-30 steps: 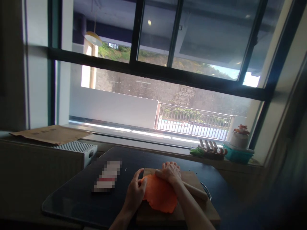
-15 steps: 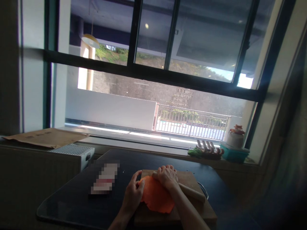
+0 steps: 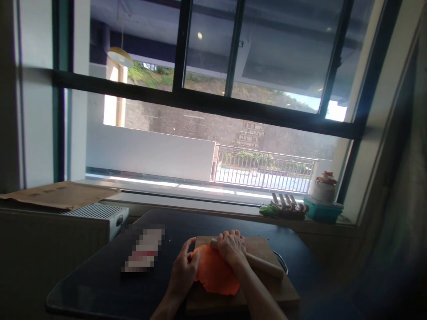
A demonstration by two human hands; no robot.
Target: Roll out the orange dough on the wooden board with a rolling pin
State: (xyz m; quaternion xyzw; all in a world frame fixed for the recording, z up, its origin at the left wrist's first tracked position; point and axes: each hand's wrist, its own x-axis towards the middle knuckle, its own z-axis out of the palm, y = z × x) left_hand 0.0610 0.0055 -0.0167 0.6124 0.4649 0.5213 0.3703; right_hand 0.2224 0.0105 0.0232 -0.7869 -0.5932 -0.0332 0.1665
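A flat, uneven sheet of orange dough (image 3: pixel 216 273) lies on a wooden board (image 3: pixel 267 289), its left edge reaching the board's side. My left hand (image 3: pixel 183 271) is at that edge, thumb against the dough and the index finger stretched along the far side; its other fingers are mostly hidden. A pale wooden rolling pin (image 3: pixel 265 265) lies slantwise over the board, across the far right part of the dough. My right hand (image 3: pixel 231 246) is curled over the pin near its far left end. The right forearm covers part of the dough's right side.
The board rests on a dark table (image 3: pixel 96 284). A blurred-out flat item (image 3: pixel 145 251) lies to the left. A metal handle (image 3: pixel 282 262) curves out at the board's right. The windowsill holds a rack (image 3: pixel 288 206) and a teal box (image 3: pixel 323 211). Brown paper (image 3: pixel 63 195) covers a cabinet.
The whole view has shifted slightly. Both hands, the rolling pin and the dough keep nearly the same places relative to the board.
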